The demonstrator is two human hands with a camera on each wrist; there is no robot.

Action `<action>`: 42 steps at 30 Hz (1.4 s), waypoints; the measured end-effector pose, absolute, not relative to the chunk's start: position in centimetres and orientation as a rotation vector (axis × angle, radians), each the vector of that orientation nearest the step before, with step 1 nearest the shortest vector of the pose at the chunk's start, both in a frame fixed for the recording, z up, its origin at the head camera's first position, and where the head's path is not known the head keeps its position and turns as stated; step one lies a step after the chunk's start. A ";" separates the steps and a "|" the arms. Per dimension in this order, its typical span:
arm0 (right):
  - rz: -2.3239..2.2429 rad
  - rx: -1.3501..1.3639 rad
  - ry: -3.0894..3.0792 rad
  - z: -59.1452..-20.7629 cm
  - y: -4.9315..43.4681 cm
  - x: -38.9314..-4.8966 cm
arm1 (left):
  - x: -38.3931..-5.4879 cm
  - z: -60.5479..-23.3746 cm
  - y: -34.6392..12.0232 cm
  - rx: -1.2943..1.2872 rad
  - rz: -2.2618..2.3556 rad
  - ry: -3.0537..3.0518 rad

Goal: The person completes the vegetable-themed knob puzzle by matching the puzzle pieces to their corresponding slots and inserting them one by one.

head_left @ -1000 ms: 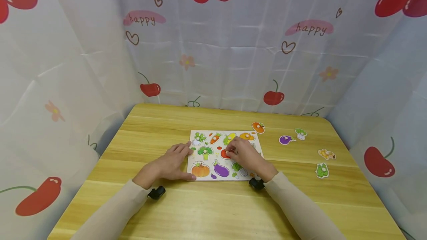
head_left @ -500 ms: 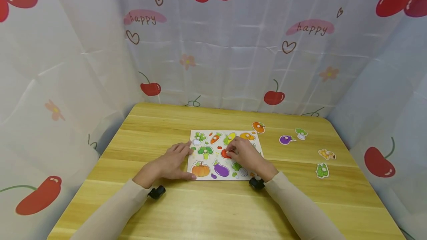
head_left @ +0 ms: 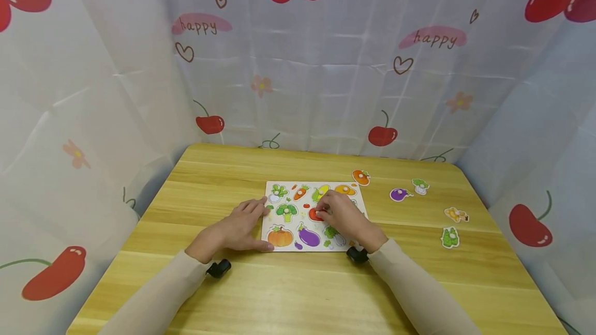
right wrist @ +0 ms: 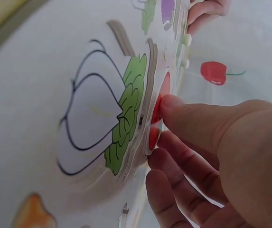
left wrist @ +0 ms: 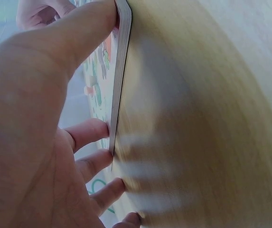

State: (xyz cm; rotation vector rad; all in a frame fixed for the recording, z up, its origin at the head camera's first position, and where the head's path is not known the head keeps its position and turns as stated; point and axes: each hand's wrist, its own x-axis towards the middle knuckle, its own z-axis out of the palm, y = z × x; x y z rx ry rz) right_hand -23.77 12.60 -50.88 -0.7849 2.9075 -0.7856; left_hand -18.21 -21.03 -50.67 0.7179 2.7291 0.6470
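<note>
A white vegetable puzzle board [head_left: 270, 186] lies flat on the table. My left hand [head_left: 237, 226] rests at its left edge, thumb on the near corner and fingers spread along the side. Over the board's middle, my right hand [head_left: 342, 215] pinches the red tomato piece [head_left: 313, 214] between thumb and fingers. In the right wrist view this tomato piece [right wrist: 154, 137] sits at the board surface, partly covered by the fingertips; whether it lies flush I cannot tell. A broccoli piece [head_left: 286, 213] and a carrot piece [head_left: 300, 193] lie on the board. My right hand hides part of the board's right side.
Right of the board lie loose knobbed pieces: a pumpkin [head_left: 360, 178] by the far corner, an eggplant [head_left: 399, 195], a leafy green vegetable [head_left: 420, 186], a yellow-brown piece [head_left: 456, 215] and a green piece [head_left: 449, 238]. A cherry-print curtain [head_left: 298, 102] surrounds the wooden table [head_left: 288, 293].
</note>
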 end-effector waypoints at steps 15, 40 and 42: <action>-0.706 -0.862 2.911 -50.6 12.5 -23.8 | -18.0 -50.5 -20.8 0.716 0.643 2.718; -0.812 -0.794 2.951 -50.2 16.6 -23.1 | -18.1 -50.6 -20.9 0.712 0.624 2.726; -0.817 -0.788 2.962 -50.1 17.4 -22.8 | -18.1 -50.6 -20.8 0.714 0.623 2.725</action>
